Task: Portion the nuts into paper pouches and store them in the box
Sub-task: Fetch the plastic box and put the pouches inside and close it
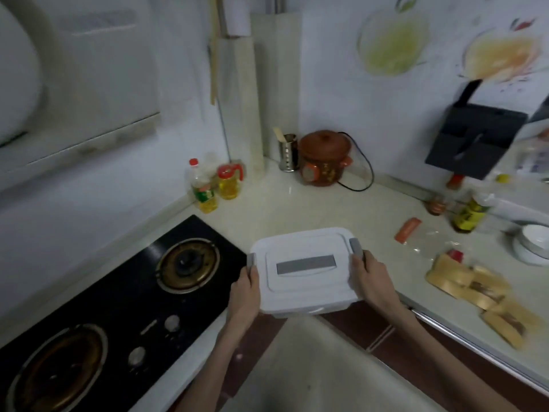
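A white plastic box with a closed lid and grey side latches sits at the front edge of the countertop, partly past the edge. My left hand grips its left side, the thumb by the left latch. My right hand grips its right side just below the right latch. Several brown paper pouches lie in a loose row on the counter to the right. A clear plastic bag with an orange strip lies behind them; I cannot make out its contents.
A black two-burner gas hob fills the counter at left. Oil bottles, a utensil holder and a brown clay cooker stand at the back corner. A dark bottle, white bowls and a black wall rack are at right.
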Tool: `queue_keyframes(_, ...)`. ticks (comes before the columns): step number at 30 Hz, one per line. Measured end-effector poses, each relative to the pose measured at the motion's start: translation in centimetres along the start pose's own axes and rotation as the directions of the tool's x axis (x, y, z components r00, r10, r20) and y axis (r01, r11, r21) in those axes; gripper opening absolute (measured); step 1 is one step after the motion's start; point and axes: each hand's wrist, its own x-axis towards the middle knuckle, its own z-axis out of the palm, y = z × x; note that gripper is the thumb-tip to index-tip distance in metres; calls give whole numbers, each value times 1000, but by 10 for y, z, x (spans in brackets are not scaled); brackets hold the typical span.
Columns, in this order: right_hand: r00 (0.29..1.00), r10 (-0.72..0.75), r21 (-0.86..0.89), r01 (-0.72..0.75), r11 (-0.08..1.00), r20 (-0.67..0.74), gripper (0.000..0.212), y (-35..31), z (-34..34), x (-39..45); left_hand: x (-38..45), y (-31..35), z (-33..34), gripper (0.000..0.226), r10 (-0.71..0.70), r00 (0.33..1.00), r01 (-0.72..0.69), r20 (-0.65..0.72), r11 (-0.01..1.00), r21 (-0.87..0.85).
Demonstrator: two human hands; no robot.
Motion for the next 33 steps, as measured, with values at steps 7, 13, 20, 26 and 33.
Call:
queue_keyframes(7,972,153,24,-151,988,-178,31,125,-116,14,0,78,161,45,99,976,-115,192,991,73)
queue_keyframes(13,904,320,107,-302,947,-285,34,202,-191,-5,-16,139,261,41,186,898,-243,400,965,98)
queue_keyframes(20,783,486,189,-448,874,-390,26,258,-239,-31,-32,185,344,42,250,771,-363,586,928,81)
queue_keyframes(26,654,573,258,-519,815,-494,32,290,-282,-45,-42,227,417,43,312,625,-451,716,893,5)
queue_keyframes(33,510,656,346,-575,741,-557,45,322,-305,-46,-40,265,479,41,341,495,-473,799,877,-81)
